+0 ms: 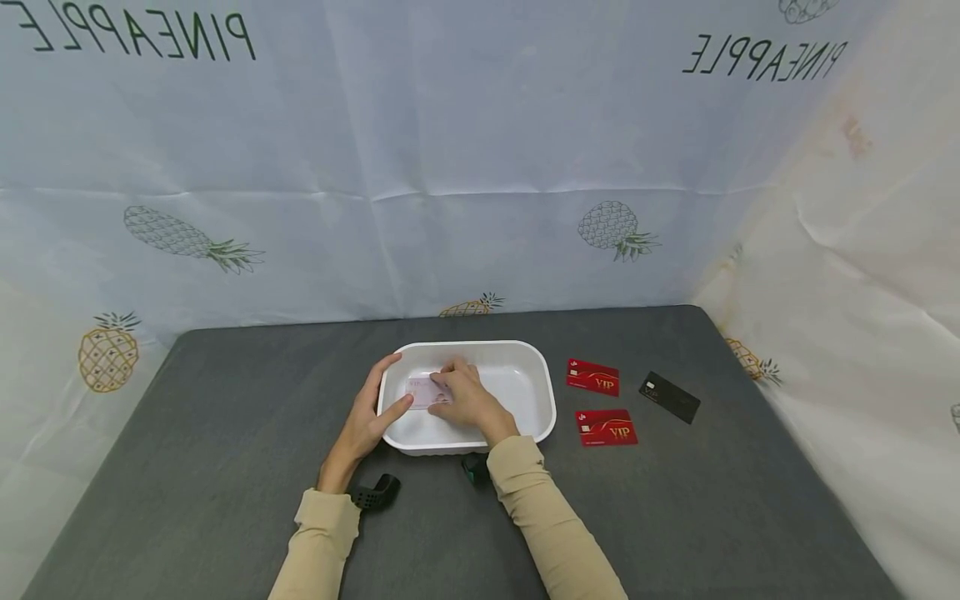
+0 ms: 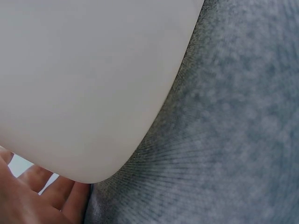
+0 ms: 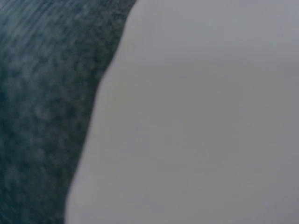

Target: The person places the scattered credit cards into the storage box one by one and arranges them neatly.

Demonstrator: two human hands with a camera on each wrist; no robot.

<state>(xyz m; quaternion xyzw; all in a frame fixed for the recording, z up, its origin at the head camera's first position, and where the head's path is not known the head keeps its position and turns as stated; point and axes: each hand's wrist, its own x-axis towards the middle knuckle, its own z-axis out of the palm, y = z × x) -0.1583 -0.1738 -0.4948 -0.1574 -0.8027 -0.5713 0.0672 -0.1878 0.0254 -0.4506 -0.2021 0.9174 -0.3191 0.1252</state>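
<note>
A white tray point(image 1: 517, 392) with rounded corners sits on the dark grey table. My left hand point(image 1: 367, 421) holds its left end, fingers along the outer side and thumb reaching over the rim. In the left wrist view, the fingers point(image 2: 60, 191) show at the tray's wall point(image 2: 88, 93). A pale lilac card point(image 1: 418, 393) lies in the left part of the tray. My right hand point(image 1: 468, 402) reaches inside over the front rim and grips the card's right end between thumb and fingers, hiding that end. Only the tray's wall point(image 3: 196, 130) and the table show in the right wrist view.
To the right of the tray lie two red VIP cards, one farther back point(image 1: 593, 377) and one nearer point(image 1: 607, 427). A black card point(image 1: 670, 397) lies slanted beyond them. A pineapple-print cloth point(image 1: 420, 250) hangs behind the table point(image 1: 247, 417).
</note>
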